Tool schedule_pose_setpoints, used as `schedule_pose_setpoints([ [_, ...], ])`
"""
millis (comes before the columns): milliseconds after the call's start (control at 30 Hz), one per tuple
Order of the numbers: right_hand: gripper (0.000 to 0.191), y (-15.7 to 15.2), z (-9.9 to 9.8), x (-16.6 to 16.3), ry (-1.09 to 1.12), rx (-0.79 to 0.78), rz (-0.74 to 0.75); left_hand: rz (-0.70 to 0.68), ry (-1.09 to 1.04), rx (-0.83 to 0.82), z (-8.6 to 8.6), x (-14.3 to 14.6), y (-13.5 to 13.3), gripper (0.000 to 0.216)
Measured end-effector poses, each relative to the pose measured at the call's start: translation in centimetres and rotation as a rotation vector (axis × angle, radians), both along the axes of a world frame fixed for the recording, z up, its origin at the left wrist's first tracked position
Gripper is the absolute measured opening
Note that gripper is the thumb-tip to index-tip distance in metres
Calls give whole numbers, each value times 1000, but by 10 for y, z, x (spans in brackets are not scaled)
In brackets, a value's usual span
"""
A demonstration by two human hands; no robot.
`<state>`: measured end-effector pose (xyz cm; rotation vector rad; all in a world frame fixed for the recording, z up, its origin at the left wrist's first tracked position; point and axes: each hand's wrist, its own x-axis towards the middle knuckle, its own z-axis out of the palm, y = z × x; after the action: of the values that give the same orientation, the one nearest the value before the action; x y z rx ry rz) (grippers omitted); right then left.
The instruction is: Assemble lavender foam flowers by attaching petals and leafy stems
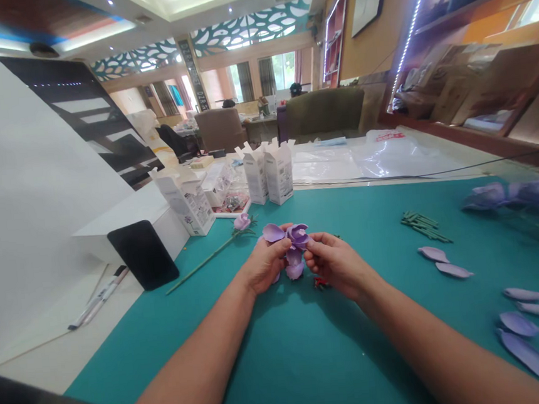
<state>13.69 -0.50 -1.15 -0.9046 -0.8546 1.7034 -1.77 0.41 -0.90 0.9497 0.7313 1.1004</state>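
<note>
Between my two hands, above the green mat, is a purple artificial flower (296, 265) made of curved petals. My left hand (268, 262) is closed on its left side, thumb pressed against the petals. With fingers pinched, my right hand (334, 260) grips the edge of a petal at the flower's upper right. Fingers hide part of the flower's middle. Small red pieces (321, 282) lie on the mat just below my right hand. To the left rests a finished-looking flower with a pink-purple head (242, 222) on a long green stem (208, 259).
Loose purple petals (519, 325) and a pile of green stem pieces (425, 226) lie on the green mat (331, 372) at right. Blurred purple flowers (523, 193) sit farther right. White boxes (279, 175) stand behind; a black tablet-like panel (143, 256) and pens (99, 298) are left.
</note>
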Motion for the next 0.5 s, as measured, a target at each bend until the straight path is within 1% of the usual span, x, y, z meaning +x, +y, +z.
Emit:
schedule_pose_setpoints([
  [333, 40, 0, 0, 0, -23, 4, -5, 6, -3, -24, -3, -1, 3, 36],
  [500, 36, 1, 0, 1, -29, 4, -4, 33, -7, -57, -3, -1, 3, 25],
])
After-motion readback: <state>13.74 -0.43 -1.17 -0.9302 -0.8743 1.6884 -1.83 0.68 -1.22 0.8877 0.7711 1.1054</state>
